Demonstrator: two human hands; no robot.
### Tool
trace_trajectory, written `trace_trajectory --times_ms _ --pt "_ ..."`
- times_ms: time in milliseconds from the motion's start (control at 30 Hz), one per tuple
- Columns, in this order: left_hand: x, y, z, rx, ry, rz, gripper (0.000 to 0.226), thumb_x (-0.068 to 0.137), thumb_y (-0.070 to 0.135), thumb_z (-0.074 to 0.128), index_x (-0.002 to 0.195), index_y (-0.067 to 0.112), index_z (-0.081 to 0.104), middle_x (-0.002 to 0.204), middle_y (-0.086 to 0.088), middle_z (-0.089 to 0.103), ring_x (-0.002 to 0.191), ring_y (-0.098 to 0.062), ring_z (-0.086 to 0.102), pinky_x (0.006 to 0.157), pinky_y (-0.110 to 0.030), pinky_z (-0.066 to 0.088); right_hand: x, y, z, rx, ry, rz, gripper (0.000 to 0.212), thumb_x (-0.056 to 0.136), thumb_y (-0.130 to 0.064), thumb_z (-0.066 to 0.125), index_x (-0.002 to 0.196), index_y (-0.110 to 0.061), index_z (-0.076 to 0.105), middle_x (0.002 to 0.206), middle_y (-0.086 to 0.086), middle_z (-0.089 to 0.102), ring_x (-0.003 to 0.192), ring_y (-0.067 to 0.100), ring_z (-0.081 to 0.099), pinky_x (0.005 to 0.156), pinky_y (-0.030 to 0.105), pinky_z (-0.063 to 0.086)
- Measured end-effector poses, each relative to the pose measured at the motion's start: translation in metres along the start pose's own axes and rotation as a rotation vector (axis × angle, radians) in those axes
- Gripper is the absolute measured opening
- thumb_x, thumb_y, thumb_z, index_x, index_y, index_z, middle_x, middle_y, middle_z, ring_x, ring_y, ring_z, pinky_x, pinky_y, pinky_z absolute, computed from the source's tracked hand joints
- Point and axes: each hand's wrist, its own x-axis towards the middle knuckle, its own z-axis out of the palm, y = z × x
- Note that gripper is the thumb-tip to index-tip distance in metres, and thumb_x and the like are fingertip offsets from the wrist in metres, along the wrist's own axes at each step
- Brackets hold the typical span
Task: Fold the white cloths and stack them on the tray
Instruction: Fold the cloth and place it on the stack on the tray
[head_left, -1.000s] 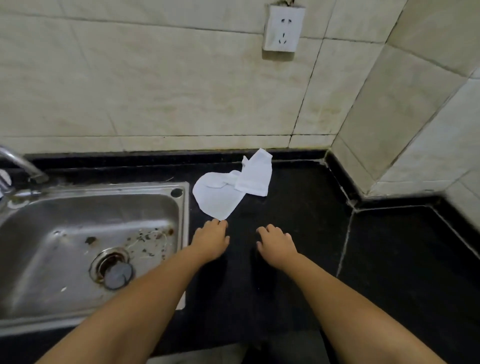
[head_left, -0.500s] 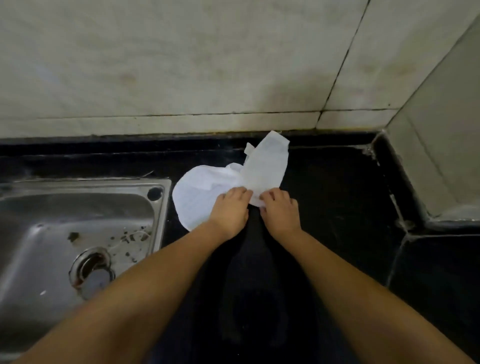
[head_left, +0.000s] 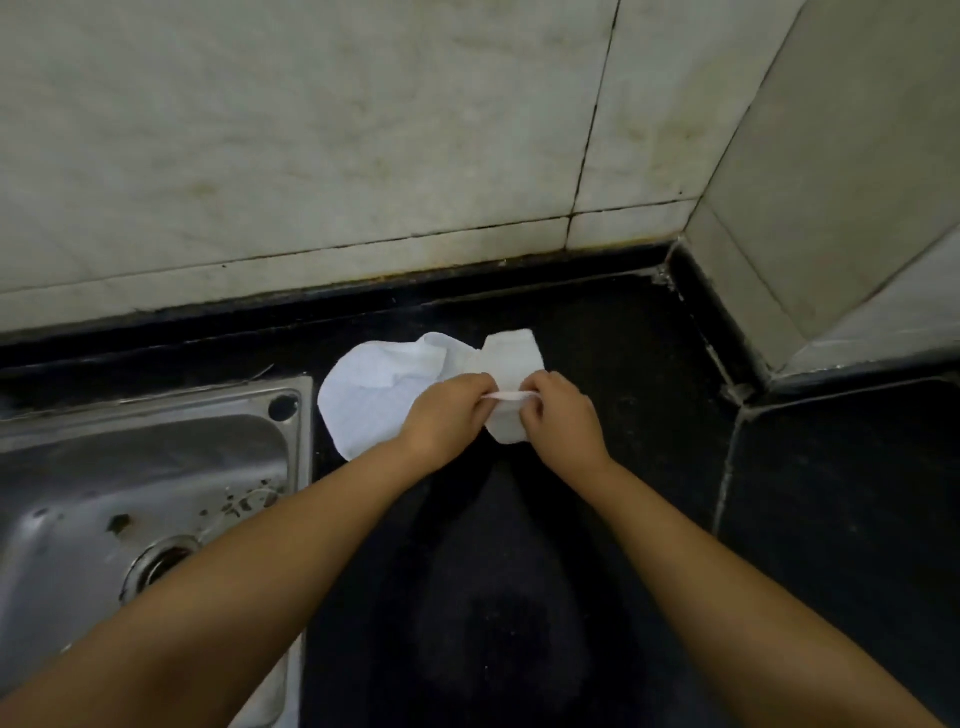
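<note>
From the head view, I see both hands meeting near the middle of the picture, over a black counter (head_left: 519, 571). My left hand (head_left: 447, 415) and my right hand (head_left: 558, 415) each pinch the same white cloth (head_left: 511, 358) by one edge. The edge runs tight between the two hands like a thin strip. Fingers on both hands are curled around it, so both are grasping the cloth.

The cloth lies at about 12 o'clock from the hands, close to the wall. At about 10 o'clock from the hands I see a rounder white piece (head_left: 363, 400) lying flat on the counter. I cannot tell if it is a second cloth or part of the same one, because the left hand hides where they meet. The lower part of the held cloth is also hidden behind my hands.

A metal sink (head_left: 156, 467) sits at 9 o'clock, just beside the round white piece. Its left and bottom parts are cut off, and my left arm covers some of it. Its drain (head_left: 156, 564) is partly hidden too. Pale wall tiles (head_left: 311, 156) fill the top.

I see no tray anywhere here.
</note>
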Motion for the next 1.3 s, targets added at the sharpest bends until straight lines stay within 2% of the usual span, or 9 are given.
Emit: trace_trajectory --times_ms 167,267,333,500,700,867,1033,1200,1300 --pt "-0.034 0.024 -0.047 -0.33 0.102 -0.011 0.017 0.092 0.022 0.057 0.086 0.01 0.068 0.075 0.008 0.062 0.07 -0.001 0.053 0.066 -0.009 0.037 -0.027 -0.027 -0.04 0.324 0.13 0.135 0.013 0.083 -0.005 0.051 0.084 -0.014 0.061 0.087 0.001 0.058 0.077 0.011 0.052 0.068 0.021 0.041" --pt "-0.054 0.031 -0.075 -0.333 0.052 0.023 0.016 0.092 0.021 0.058 0.085 0.011 0.069 0.074 0.017 0.057 0.071 0.013 0.052 0.064 -0.001 0.035 -0.051 -0.038 -0.067 0.432 0.184 0.199 0.017 0.085 -0.004 0.05 0.083 -0.014 0.065 0.083 -0.003 0.062 0.074 0.004 0.053 0.06 0.009 0.041" --pt "-0.065 0.029 -0.09 -0.293 0.058 0.055 0.012 0.092 0.021 0.058 0.083 0.017 0.066 0.078 0.018 0.055 0.072 0.011 0.052 0.064 -0.002 0.035 -0.067 -0.041 -0.081 0.38 0.188 0.191 0.019 0.086 -0.006 0.05 0.085 -0.016 0.066 0.081 -0.008 0.062 0.074 0.0 0.053 0.058 0.005 0.04" --pt "-0.081 0.027 -0.113 -0.364 0.206 0.001 0.012 0.092 0.018 0.056 0.084 0.015 0.063 0.078 0.006 0.058 0.07 -0.005 0.05 0.061 -0.01 0.036 -0.093 -0.038 -0.112 0.222 0.143 0.181 0.013 0.089 -0.018 0.053 0.085 -0.013 0.064 0.081 -0.002 0.062 0.075 0.013 0.055 0.06 0.024 0.04" --pt "-0.089 0.032 -0.123 -0.724 0.244 -0.18 0.015 0.093 0.02 0.054 0.09 0.01 0.066 0.088 -0.009 0.065 0.084 -0.021 0.06 0.084 -0.04 0.051 -0.097 -0.051 -0.149 0.503 0.231 0.2 0.008 0.092 -0.017 0.058 0.095 -0.02 0.064 0.092 -0.003 0.064 0.088 0.014 0.057 0.073 0.028 0.045" --pt "-0.114 0.036 -0.115 -1.082 0.214 -0.192 0.014 0.093 0.014 0.055 0.085 0.01 0.065 0.086 -0.008 0.065 0.085 -0.02 0.062 0.083 -0.032 0.053 -0.117 -0.05 -0.155 0.607 0.225 0.182 0.011 0.09 -0.011 0.058 0.082 -0.019 0.059 0.088 0.003 0.061 0.086 0.017 0.055 0.078 0.032 0.045" --pt "-0.168 0.013 -0.054 -1.072 -0.014 -0.302 0.012 0.092 0.011 0.056 0.091 0.003 0.066 0.086 -0.005 0.067 0.083 -0.014 0.063 0.079 -0.027 0.056 -0.169 -0.013 -0.119 0.526 -0.002 0.272 0.022 0.086 0.002 0.059 0.073 -0.015 0.062 0.086 0.004 0.068 0.087 0.017 0.063 0.084 0.03 0.047" --pt "-0.215 -0.015 0.008 -0.883 -0.37 -0.478 0.014 0.09 0.011 0.06 0.084 0.0 0.065 0.075 -0.005 0.061 0.07 -0.011 0.058 0.063 -0.017 0.053 -0.221 0.028 -0.078 0.336 -0.387 0.452 0.009 0.086 0.0 0.06 0.086 -0.007 0.066 0.081 0.005 0.065 0.071 0.01 0.059 0.061 0.011 0.045" --pt "-0.219 -0.025 0.026 -0.761 -0.417 -0.551 0.019 0.089 0.013 0.062 0.092 -0.006 0.066 0.078 -0.007 0.058 0.071 -0.011 0.057 0.063 -0.018 0.052 -0.234 0.043 -0.067 0.344 -0.512 0.542 0.007 0.088 -0.005 0.06 0.091 -0.006 0.067 0.085 0.002 0.069 0.072 0.003 0.065 0.059 0.008 0.046"
